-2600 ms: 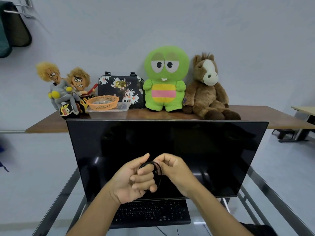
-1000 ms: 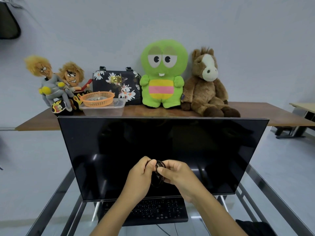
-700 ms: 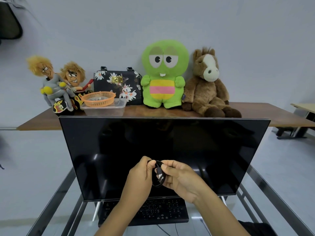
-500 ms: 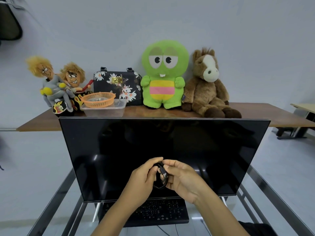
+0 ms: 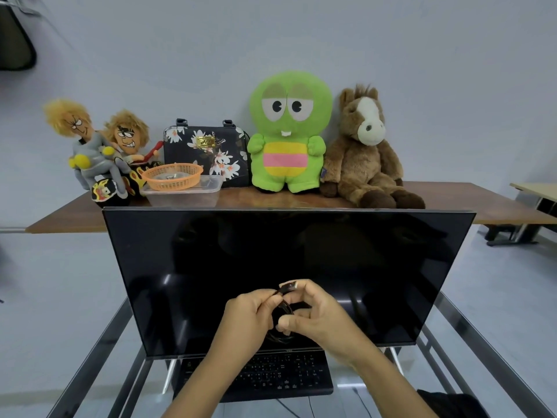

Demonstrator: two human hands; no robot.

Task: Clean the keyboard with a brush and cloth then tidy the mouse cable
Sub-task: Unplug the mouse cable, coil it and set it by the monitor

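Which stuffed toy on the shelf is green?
The big round-headed one in the middle, with a pink and yellow belly. The horse beside it is brown, and the two dolls have orange hair.

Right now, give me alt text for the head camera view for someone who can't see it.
Two bare hands, left hand and right hand, hold a coiled black cable before a dark monitor, above a black keyboard. Plush toys line the shelf behind.

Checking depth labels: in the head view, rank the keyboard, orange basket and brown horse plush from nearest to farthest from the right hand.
From the right hand:
1. Keyboard, just below.
2. Brown horse plush, back shelf, right.
3. Orange basket, back shelf, left.
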